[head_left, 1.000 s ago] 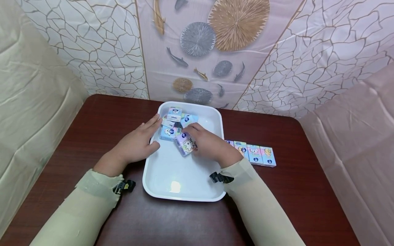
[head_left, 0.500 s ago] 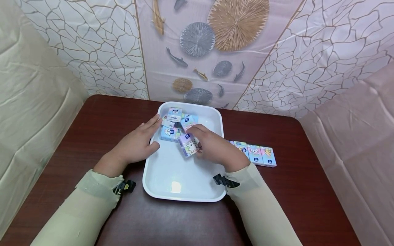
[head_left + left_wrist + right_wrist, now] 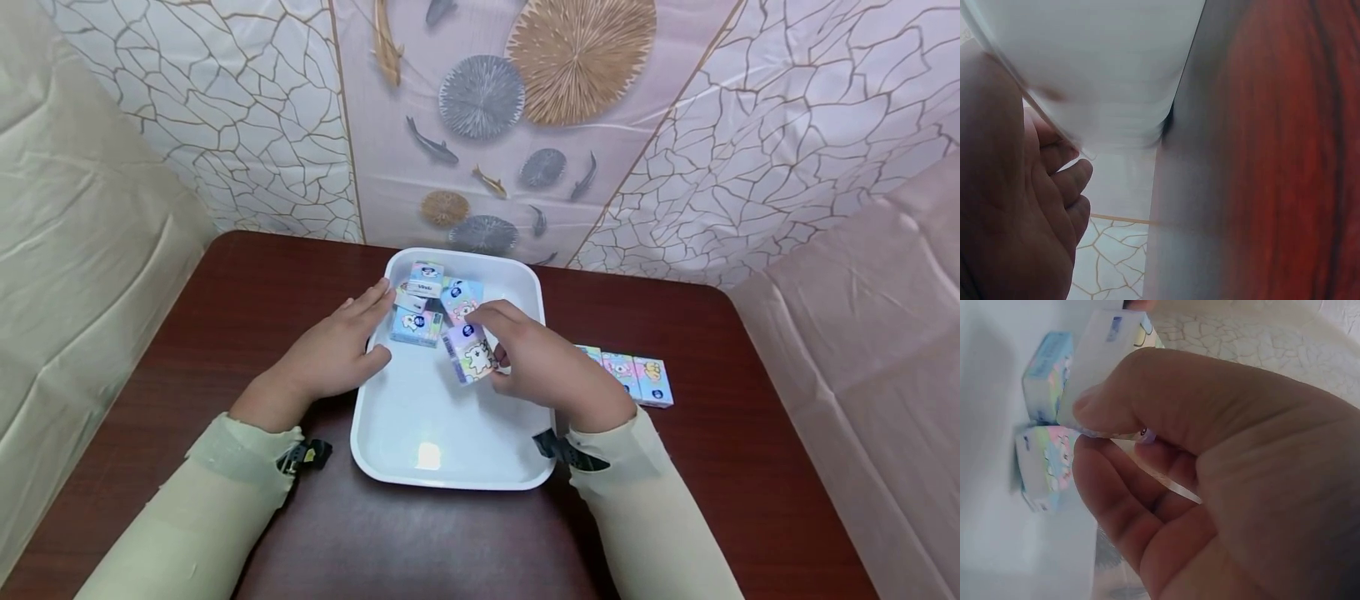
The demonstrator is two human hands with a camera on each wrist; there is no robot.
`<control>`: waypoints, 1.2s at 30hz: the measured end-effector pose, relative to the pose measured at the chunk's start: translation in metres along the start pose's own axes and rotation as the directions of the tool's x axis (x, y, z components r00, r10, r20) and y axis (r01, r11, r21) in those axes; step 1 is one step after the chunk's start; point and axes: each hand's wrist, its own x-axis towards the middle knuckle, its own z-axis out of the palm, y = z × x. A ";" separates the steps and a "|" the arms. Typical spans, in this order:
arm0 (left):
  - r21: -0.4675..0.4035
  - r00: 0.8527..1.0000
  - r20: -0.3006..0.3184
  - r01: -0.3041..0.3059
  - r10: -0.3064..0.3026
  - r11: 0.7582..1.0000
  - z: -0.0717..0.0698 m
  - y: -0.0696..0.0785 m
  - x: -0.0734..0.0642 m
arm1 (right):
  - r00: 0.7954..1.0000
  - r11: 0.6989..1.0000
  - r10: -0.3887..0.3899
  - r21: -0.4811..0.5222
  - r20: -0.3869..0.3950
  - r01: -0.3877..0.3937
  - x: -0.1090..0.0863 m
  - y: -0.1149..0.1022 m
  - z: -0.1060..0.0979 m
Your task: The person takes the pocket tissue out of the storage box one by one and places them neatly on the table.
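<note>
Fingers [image 3: 366,303] of the left hand [image 3: 318,357] rest loosely on the white tray's [image 3: 465,429] rim, thumb spread, maybe so it won't slide. Inside, small Vinda tissue packs [image 3: 425,283] lie in a messy heap. Next, a purple tissue pack [image 3: 468,354] is over the tray, its side pinched snugly by the right hand [image 3: 547,362]. Outside, more packs [image 3: 619,372] line up on the table [image 3: 735,467].

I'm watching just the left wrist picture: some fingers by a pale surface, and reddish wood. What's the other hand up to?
Observer: The right hand is pinching a purple packet between thumb and fingers.

Visitor: Oh, a packet! Are there any more lying outside the tray?

Observer: Yes, a row of packets lies side by side on the table, to the right of the white tray.
</note>
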 end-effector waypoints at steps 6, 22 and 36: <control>0.017 1.000 0.005 0.001 -0.001 1.000 0.000 0.001 0.001 | 1.000 1.000 0.021 0.009 0.000 -0.021 -0.010 0.002 -0.008; 0.031 1.000 0.009 -0.013 0.013 0.999 -0.002 0.004 0.001 | 0.996 0.997 0.074 0.011 -0.048 -0.074 -0.059 0.032 -0.019; 0.034 1.000 -0.005 -0.011 0.011 0.999 -0.001 0.001 0.000 | 0.993 0.996 0.070 -0.039 -0.093 -0.074 -0.097 0.061 -0.025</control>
